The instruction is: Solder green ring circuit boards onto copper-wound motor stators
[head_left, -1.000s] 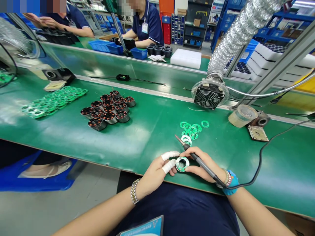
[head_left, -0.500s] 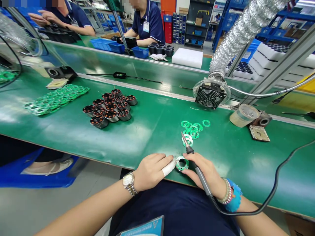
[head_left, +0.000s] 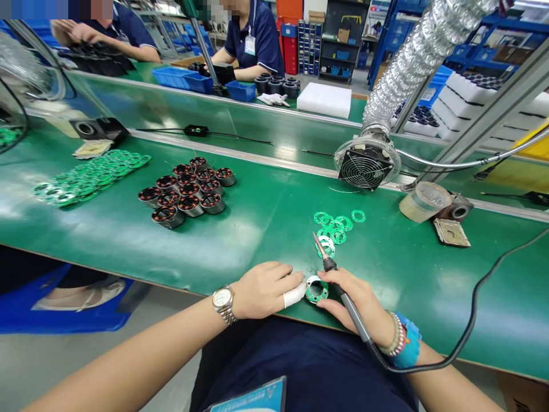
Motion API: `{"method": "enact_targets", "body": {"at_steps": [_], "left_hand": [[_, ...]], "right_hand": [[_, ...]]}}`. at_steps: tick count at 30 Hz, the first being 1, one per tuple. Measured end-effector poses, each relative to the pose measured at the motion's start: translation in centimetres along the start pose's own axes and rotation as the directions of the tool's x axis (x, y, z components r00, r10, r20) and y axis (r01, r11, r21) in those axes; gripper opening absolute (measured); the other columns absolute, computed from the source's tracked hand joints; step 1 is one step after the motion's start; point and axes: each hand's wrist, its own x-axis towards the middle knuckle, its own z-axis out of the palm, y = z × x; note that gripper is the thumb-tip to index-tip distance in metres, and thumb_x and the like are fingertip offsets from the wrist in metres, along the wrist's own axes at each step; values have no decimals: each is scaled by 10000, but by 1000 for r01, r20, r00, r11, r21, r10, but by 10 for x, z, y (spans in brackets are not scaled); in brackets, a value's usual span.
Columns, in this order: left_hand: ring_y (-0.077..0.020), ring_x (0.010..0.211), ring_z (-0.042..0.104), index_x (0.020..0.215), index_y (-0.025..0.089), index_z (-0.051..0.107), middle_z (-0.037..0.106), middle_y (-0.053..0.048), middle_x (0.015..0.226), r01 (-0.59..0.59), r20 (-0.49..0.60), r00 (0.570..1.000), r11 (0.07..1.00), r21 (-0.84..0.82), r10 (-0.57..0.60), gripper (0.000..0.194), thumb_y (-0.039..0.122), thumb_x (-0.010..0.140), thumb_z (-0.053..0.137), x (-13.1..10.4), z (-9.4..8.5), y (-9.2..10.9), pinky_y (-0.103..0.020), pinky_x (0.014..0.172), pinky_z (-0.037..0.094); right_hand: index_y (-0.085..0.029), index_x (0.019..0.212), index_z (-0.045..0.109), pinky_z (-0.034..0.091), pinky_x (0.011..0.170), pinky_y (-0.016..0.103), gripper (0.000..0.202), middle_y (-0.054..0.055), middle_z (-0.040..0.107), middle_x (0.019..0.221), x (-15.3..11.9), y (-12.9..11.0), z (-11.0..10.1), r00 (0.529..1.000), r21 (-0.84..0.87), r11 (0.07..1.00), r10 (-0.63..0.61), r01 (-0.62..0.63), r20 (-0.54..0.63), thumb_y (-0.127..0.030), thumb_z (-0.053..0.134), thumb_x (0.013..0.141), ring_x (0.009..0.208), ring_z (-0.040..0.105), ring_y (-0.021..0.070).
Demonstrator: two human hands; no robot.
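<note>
In the head view, our right hand (head_left: pixel 358 303) grips the soldering iron (head_left: pixel 345 297) and steadies the ring-topped part (head_left: pixel 317 290) near the green table's (head_left: pixel 266 229) front edge, while our left hand's (head_left: pixel 268 290) wrapped fingertips meet its left side

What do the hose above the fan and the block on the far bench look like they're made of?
The hose looks like thin metal foil, shiny and crinkled into ridges. The block is probably plastic foam, matte white; its exact kind isn't clear.
</note>
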Motion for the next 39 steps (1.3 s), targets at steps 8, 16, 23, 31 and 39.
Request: {"method": "enact_targets", "body": {"at_steps": [8,16,23,31,39], "left_hand": [[-158,647,535,907,145,558,643,-67,877,8,59,998,996,-93,-2,195,135,868,367,2,-2,-5,-274,537,395],[-119,512,507,670,153,488,504,10,573,835,744,477,-23,-549,-468,145,220,783,427,28,-2,12,-232,493,418],[-133,679,596,836,157,594,644,-24,768,742,689,519,-134,-657,-506,152,290,764,575,8,1,8,-257,657,485],[-123,752,606,821,169,639,654,-34,817,527,329,814,368,-766,-479,129,235,840,529,0,11,-2,-222,706,476],[-129,649,523,765,161,549,573,-39,750,566,238,813,626,-536,-531,116,198,821,456,3,12,15,-235,595,442]], "right_hand": [[-175,1115,486,496,737,297,338,89,610,961,-1,3,1,1000,0,1000,-13,13,-2,-217,615,805,822,580,175],[-183,1117,483,502,733,302,343,85,610,949,-2,5,2,1000,4,1000,-17,17,-4,-216,616,803,816,575,176],[-178,1110,490,504,746,313,330,89,617,932,0,3,1,999,19,999,-30,31,-17,-217,611,805,825,582,184],[-171,1113,492,504,754,311,337,93,614,942,-1,5,2,1000,23,1000,-14,14,-5,-211,614,801,840,585,186],[-183,1112,494,510,740,302,334,83,618,940,-1,5,2,1000,4,1000,-18,18,-18,-234,612,804,819,594,176]]}}
